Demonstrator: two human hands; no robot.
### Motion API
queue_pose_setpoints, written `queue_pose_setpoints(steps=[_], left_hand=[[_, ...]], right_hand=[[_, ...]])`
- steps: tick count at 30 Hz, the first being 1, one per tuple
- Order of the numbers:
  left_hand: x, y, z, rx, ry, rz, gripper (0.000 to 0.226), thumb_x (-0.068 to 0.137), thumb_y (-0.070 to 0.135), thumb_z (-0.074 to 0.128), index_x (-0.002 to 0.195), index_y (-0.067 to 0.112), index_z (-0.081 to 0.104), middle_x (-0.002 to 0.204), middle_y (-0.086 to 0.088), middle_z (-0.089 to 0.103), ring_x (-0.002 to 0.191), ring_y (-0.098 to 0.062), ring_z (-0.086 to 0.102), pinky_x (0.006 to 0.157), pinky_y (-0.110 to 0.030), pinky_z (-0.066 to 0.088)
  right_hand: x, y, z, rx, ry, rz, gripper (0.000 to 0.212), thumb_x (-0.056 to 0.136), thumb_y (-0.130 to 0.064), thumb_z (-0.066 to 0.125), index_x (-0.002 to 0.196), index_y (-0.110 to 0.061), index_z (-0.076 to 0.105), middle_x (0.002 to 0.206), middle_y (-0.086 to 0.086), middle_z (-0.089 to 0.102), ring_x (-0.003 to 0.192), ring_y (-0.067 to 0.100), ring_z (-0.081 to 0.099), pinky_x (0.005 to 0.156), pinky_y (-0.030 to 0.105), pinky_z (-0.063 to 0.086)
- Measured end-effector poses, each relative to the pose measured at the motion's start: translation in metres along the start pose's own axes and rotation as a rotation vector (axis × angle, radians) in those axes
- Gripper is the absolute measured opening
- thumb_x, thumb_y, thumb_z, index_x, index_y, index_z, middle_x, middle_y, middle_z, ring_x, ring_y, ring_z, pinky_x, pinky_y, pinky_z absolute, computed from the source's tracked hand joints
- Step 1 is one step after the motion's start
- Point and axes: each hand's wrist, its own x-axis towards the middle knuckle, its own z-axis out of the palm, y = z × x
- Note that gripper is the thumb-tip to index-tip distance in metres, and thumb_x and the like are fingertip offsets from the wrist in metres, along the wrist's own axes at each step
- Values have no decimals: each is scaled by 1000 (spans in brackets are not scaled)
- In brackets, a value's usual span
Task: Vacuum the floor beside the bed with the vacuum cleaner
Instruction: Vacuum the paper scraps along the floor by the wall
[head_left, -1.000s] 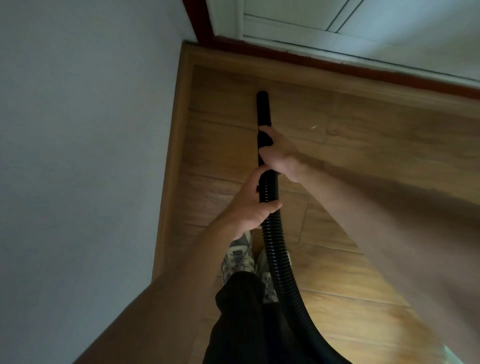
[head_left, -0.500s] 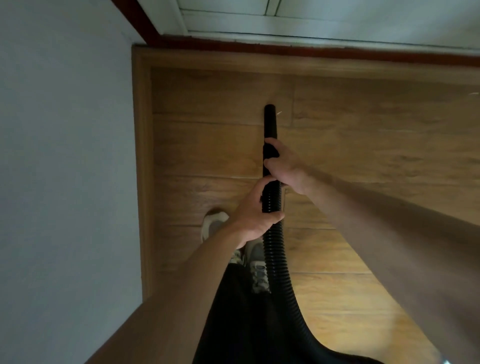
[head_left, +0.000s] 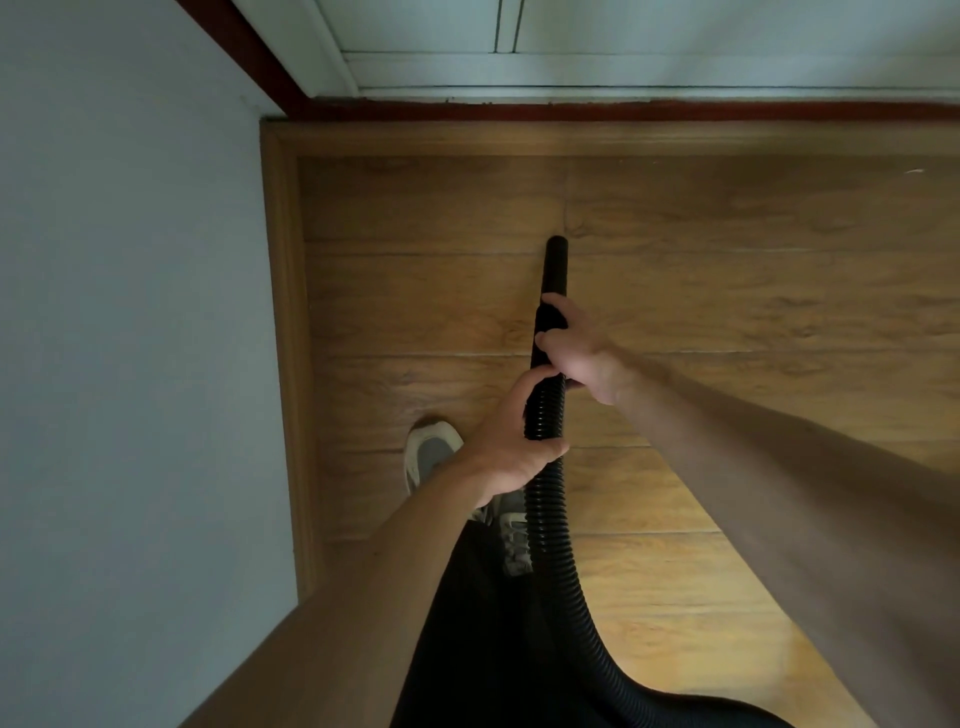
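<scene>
Edged rightward, vacuum hose (head_left: 545, 519) points straight toward the white panelling (head_left: 675, 47); left hand (head_left: 506, 457) and right hand (head_left: 576, 358) grip it.

Black ribbed vacuum hose (head_left: 545, 499) with smooth rigid nozzle (head_left: 555, 270), tip down on wooden floor (head_left: 727, 291)
</scene>
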Motion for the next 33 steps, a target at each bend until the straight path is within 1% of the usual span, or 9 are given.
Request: queue_pose_setpoints(steps=[5,11,14,18,22,24,26,28,33], left_hand=[[-17,16,12,96,15,34,73,90,8,67,142,47,33,127,9,48,117,-17,55,93,-46,55],[-55,54,34,218,2,113,75,88,9,69,145,44,34,139,9,45,119,-10,49,91,-29,46],[-81,81,49,282,-7,164,74,88,8,69,144,41,35,133,14,44,111,-3,49,83,-18,44],[-118,117,82,409,-26,233,72,86,9,69,140,44,37,132,9,48,113,-10,52,80,-14,41],[-174,156,130,562,-77,299,66,92,12,64,142,41,33,119,21,43,96,11,46,77,0,37],[-202,173,155,641,-101,358,66,94,15,63,145,40,30,129,23,40,99,12,39,74,8,26],[-225,186,181,690,-136,429,68,92,20,65,142,48,28,140,18,41,114,6,39,84,5,25],[-248,200,206,747,-176,477,70,90,23,67,140,51,27,143,15,44,124,-1,44,96,-11,34],[-298,248,269,819,-277,616,69,90,14,66,145,38,32,140,11,46,119,3,44,101,-16,40]], right_hand=[[-27,-5,-22,58,12,-33,59,99,-7,44,148,-36,32,123,7,57,91,22,63,65,33,57],[-84,-14,-67,179,21,-102,56,100,-9,49,147,-34,34,111,1,56,83,13,62,56,24,51],[-120,-21,-94,253,53,-145,55,99,-10,52,145,-35,36,115,2,58,86,15,64,58,25,53],[-176,-19,-134,349,127,-180,55,100,-12,52,146,-37,35,122,5,58,93,17,63,63,26,54],[-246,-9,-179,426,194,-211,55,100,-12,51,144,-41,34,122,4,59,94,20,65,66,33,57],[-290,-5,-203,470,227,-241,55,101,-11,50,144,-42,33,120,6,58,90,22,65,62,29,54],[-336,0,-226,511,272,-288,56,101,-10,48,145,-41,31,115,8,58,85,22,63,62,29,53],[-381,8,-247,524,350,-333,58,101,-9,47,147,-39,29,109,6,57,79,18,59,63,27,51],[-475,24,-305,477,543,-445,66,99,-5,48,151,-38,24,104,5,58,78,12,56,69,25,52]])
